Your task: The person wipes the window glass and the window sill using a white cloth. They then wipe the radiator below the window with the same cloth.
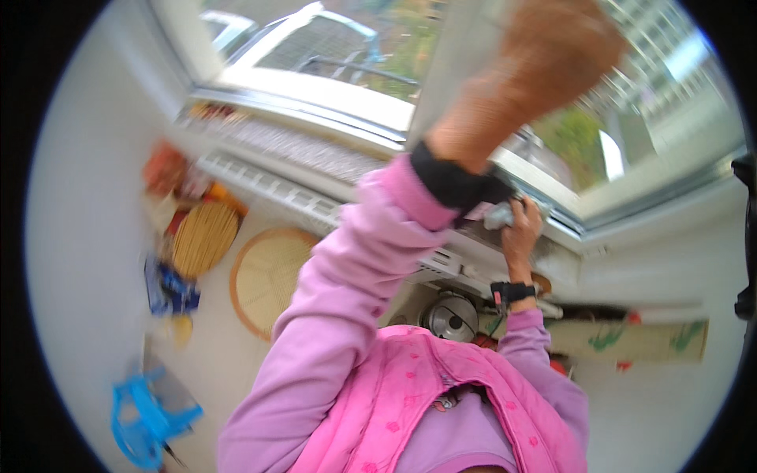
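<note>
Smeared by motion, my left hand point(556, 51) is raised high in front of the window point(323, 47), near the upright frame between two panes. Its fingers are too blurred to make out, and anything in it is hidden. A black band circles that wrist. Lower down, my right hand point(522, 232) is closed on a pale, crumpled cloth point(505, 214) at the windowsill point(556, 264), close to the bottom of the window frame. A black strap with a small device point(512, 293) sits on the right wrist.
Below the sill runs a white radiator point(268, 189). On the floor are a round woven tray point(272, 272), a round slatted mat point(206, 239), several bags point(165, 167), a blue plastic stool point(150, 418) and a metal pot point(452, 317). A long pale box point(631, 339) lies along the right.
</note>
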`<state>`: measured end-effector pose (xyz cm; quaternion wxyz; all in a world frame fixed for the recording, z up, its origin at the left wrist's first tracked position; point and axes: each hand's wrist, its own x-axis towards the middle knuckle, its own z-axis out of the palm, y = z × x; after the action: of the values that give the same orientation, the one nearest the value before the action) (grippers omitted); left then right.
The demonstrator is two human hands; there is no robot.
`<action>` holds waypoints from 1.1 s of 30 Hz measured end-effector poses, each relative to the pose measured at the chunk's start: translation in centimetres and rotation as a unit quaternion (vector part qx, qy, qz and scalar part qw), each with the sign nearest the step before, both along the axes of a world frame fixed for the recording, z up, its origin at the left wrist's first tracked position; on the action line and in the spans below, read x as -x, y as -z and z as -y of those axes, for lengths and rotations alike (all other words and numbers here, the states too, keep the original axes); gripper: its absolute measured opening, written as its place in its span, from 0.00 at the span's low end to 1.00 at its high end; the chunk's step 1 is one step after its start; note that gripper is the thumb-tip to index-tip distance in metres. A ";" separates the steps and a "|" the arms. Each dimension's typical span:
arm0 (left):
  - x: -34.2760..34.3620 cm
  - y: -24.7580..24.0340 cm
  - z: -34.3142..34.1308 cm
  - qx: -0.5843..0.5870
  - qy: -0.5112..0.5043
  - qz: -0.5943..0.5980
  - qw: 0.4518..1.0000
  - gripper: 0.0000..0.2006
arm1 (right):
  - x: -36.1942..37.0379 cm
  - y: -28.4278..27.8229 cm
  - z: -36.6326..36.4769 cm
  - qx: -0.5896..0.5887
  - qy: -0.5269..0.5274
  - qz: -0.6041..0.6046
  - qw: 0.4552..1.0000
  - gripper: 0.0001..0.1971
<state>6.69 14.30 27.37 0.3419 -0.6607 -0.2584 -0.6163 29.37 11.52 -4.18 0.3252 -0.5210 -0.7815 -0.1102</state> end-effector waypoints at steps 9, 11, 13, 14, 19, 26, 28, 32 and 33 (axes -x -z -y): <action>-0.2 -0.7 2.2 0.032 0.002 -0.012 0.999 0.09 | -9.1 1.3 -0.4 -0.042 0.166 -0.094 0.981 0.18; -0.4 -0.6 1.9 0.024 -0.003 -0.016 1.000 0.10 | -11.8 1.5 -0.8 -0.063 0.214 -0.107 0.969 0.18; -0.4 -0.4 1.2 0.032 0.005 -0.008 0.999 0.10 | -14.2 1.6 -1.3 -0.059 0.227 -0.154 0.960 0.16; 0.1 -0.4 0.9 0.036 -0.018 -0.025 0.999 0.09 | -15.1 1.6 -1.4 -0.050 0.228 -0.170 0.957 0.16; 2.1 0.4 -0.7 0.038 -0.074 -0.063 0.995 0.18 | -15.7 -0.3 -2.0 -0.029 0.287 -0.380 0.879 0.20; 1.6 -0.2 0.0 0.066 -0.021 -0.057 0.996 0.18 | -17.0 -15.5 -3.0 -0.335 0.129 -0.263 0.895 0.20; 0.4 -0.2 0.9 0.051 -0.048 -0.057 0.996 0.11 | -17.3 -19.5 -3.7 -0.410 0.137 -0.182 0.883 0.21; -0.7 -1.0 2.2 0.040 -0.075 -0.058 0.995 0.10 | -16.7 -21.9 -5.8 -0.369 0.201 -0.102 0.902 0.30; -0.8 -1.2 2.4 0.044 -0.067 -0.063 0.995 0.11 | -16.5 -21.3 -5.9 -0.367 0.209 -0.103 0.901 0.32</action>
<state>7.49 11.92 28.52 0.3686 -0.6937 -0.3064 -0.5376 45.83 17.47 17.16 0.5412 -0.5245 -0.5212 -0.4004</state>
